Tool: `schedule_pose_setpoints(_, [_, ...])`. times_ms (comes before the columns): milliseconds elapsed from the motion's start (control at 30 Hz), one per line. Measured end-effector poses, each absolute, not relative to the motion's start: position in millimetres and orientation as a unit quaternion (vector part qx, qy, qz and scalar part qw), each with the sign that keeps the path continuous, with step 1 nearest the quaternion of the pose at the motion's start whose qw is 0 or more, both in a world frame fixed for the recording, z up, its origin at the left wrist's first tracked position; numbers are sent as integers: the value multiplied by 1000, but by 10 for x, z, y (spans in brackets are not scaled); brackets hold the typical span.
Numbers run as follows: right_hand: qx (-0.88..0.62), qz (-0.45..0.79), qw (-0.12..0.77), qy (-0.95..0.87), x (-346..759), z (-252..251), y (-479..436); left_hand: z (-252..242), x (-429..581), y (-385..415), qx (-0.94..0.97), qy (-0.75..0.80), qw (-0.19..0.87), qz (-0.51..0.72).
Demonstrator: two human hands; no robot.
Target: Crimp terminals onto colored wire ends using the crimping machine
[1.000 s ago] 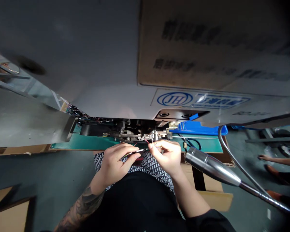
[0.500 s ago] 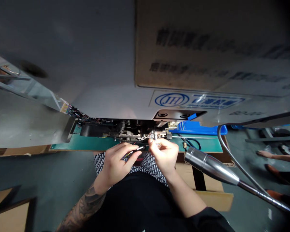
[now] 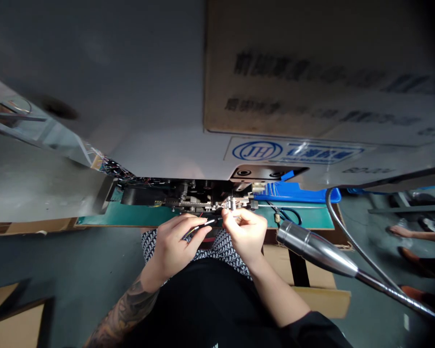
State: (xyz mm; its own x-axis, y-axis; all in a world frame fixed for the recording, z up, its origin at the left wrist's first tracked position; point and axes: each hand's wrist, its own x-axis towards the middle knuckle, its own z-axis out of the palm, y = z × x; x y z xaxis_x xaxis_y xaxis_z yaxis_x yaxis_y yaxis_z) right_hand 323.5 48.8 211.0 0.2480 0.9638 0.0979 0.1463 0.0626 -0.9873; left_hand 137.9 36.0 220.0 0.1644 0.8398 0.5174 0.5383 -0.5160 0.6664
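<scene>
My left hand (image 3: 177,241) is closed, its thumb and index finger around a few thin wires (image 3: 191,233), with yellow, dark and white showing. A slim white piece (image 3: 209,222) sticks out past its fingertips toward my right hand. My right hand (image 3: 247,232) is closed in a pinch at the metal mechanism (image 3: 232,202) of the machine. What lies between its thumb and index finger is too small and hidden to make out. Both hands are at the front edge of the green worktop (image 3: 130,215), below the grey machine head (image 3: 159,121).
Overhead, the machine head takes up the upper view. On the right stand a blue tray (image 3: 300,194), blue-handled scissors (image 3: 290,215) and a silver lamp (image 3: 315,244) on a flexible neck. Bundled wires (image 3: 112,168) hang at left. Another person's hand (image 3: 400,231) shows far right.
Both hands keep almost the same pose, with only slight finger movement. The view has shifted a little.
</scene>
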Motion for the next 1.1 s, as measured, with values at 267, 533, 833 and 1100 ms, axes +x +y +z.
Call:
schedule_pose_setpoints(267, [-510, 374, 476, -611, 3518, 2127, 519, 2204, 1299, 367, 782, 425, 144, 433])
schedule_pose_setpoints(533, [-397, 432, 328, -740, 3726, 2333, 642, 2226, 1207, 368, 816, 390, 166, 393])
schedule_pose_setpoints(833, [-454, 325, 472, -682, 3543, 2233, 539, 2286, 1312, 322, 771, 451, 163, 419])
schedule_pose_setpoints(1100, [-546, 265, 510, -610, 3403, 2164, 462, 2258, 1390, 316, 756, 461, 154, 438])
